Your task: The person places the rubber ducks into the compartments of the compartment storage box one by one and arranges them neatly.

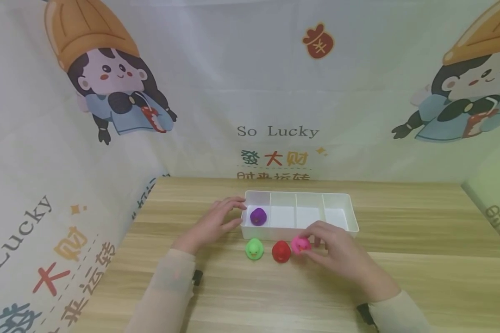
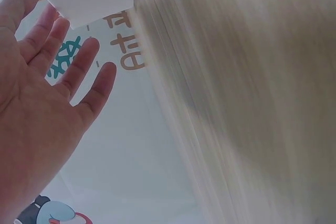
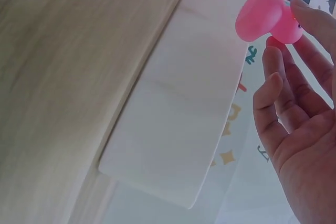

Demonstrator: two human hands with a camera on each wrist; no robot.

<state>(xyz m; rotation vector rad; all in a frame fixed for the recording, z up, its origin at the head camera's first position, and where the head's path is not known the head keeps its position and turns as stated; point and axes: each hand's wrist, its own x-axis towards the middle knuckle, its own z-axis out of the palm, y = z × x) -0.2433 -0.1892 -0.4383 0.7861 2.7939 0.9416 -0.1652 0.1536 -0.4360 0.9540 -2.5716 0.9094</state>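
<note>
My right hand (image 1: 342, 252) pinches a pink rubber duck (image 1: 301, 244) between thumb and fingers, just in front of the white tray (image 1: 300, 235). In the right wrist view the same pink duck (image 3: 262, 14) is held at the fingertips, beside the tray's outer wall. My left hand (image 1: 216, 222) is at the tray's left end, fingers spread and loosely bent; whether it presses the wall is hard to tell. A purple duck (image 1: 258, 216) sits in the leftmost compartment. In front of the tray stand a green duck (image 1: 254, 249) and a red duck (image 1: 281, 252), side by side.
The tray has several compartments in a row along the wooden table (image 1: 421, 222). A printed cloth (image 1: 208, 115) with cartoon figures and lettering hangs behind the table and along its sides.
</note>
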